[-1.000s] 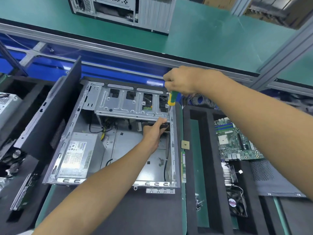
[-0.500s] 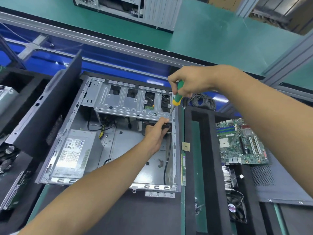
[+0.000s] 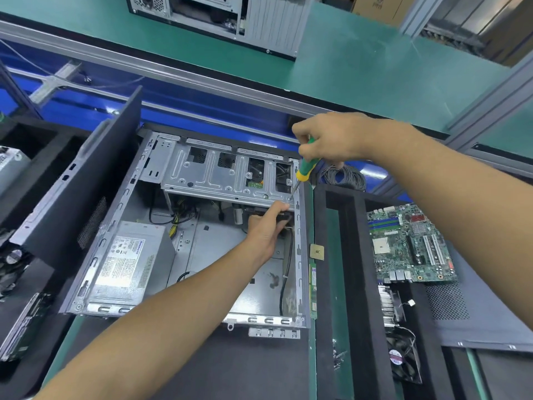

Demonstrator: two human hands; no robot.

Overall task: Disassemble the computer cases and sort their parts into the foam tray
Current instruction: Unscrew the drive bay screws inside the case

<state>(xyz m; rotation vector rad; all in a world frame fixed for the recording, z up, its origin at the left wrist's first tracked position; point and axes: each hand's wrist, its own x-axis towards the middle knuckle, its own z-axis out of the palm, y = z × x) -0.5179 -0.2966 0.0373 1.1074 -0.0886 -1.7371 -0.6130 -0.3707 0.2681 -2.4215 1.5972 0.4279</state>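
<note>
- Head view: a green-and-yellow screwdriver (image 3: 305, 166) is gripped by the curled fingers of the right hand (image 3: 331, 140), its tip set on the drive cage (image 3: 227, 177) of the open computer case (image 3: 190, 238).
- Just below that tip, the left hand (image 3: 266, 229) is reached under the cage, fingers curled round a dark part.
- One power supply (image 3: 129, 261) lies left of the fingers; right of them the foam tray (image 3: 354, 255) holds one motherboard (image 3: 409, 243) and one fan (image 3: 401, 362).
</note>
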